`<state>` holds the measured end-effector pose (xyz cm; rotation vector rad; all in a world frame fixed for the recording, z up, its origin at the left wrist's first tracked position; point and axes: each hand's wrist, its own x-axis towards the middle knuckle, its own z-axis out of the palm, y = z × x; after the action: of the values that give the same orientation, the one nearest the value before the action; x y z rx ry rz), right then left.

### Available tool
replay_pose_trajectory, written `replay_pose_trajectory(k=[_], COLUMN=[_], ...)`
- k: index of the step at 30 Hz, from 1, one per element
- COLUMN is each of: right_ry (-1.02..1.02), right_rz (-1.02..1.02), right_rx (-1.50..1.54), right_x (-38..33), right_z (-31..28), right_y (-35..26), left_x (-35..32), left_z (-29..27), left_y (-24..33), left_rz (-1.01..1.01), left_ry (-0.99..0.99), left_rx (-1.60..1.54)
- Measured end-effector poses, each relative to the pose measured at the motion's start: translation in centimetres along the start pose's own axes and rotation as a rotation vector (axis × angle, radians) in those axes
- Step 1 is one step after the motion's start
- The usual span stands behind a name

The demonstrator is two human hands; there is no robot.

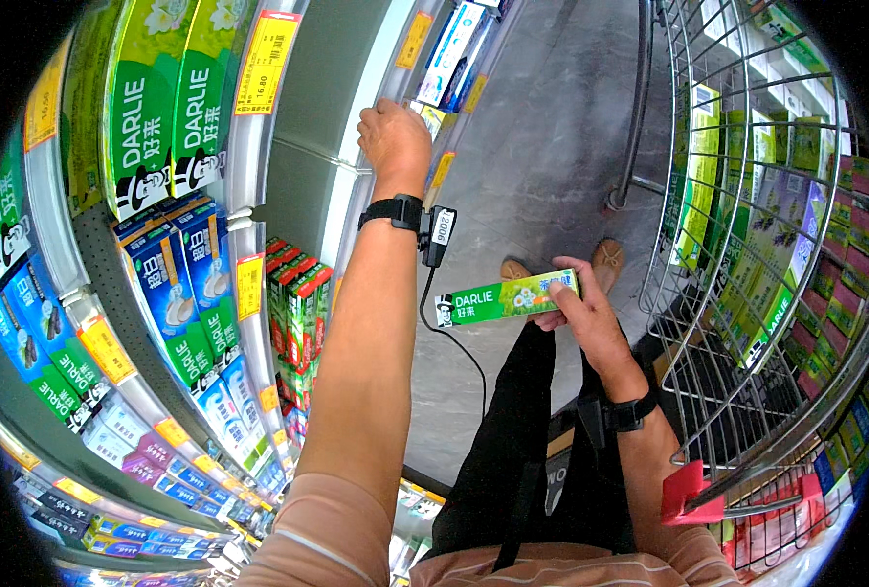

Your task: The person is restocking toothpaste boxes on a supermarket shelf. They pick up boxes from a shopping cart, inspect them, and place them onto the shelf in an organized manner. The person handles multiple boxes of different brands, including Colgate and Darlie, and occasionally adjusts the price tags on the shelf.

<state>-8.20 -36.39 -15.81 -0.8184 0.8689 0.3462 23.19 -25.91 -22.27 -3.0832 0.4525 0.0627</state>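
Observation:
In my right hand (586, 308) is a slim green toothpaste box (508, 296) with white flowers on it, held level above my legs by its right end, thumb on its front. My left hand (395, 145) reaches far forward to the front edge of a shelf, its fingers curled. A pale yellow and white piece (428, 118) shows just beside those fingers; whether they grip it is hidden. Beyond the left hand a white and blue box (451, 54) lies on the shelf.
On the left, shelves hold green toothpaste boxes (144, 108) and blue-and-green boxes (167, 293), with yellow price tags (268, 62) along their edges. A wire shopping cart (684, 254) full of green and purple boxes (781, 264) stands close on the right. Grey tiled floor (561, 127) lies between.

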Motion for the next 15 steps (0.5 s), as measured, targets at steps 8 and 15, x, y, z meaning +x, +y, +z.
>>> replay_pose_trajectory(k=[8,15], right_ry=[0.001,-0.004], right_rz=[-0.005,-0.010], right_rx=[0.014,-0.008], right_x=[0.1,0.1], right_z=[-0.2,-0.6], right_y=[0.0,0.3], left_x=[0.7,1.6], left_z=[-1.2,-1.2], left_y=[0.8,-1.4], left_rz=[-0.076,0.152], left_ry=[-0.049,0.009], left_rx=[0.059,0.174])
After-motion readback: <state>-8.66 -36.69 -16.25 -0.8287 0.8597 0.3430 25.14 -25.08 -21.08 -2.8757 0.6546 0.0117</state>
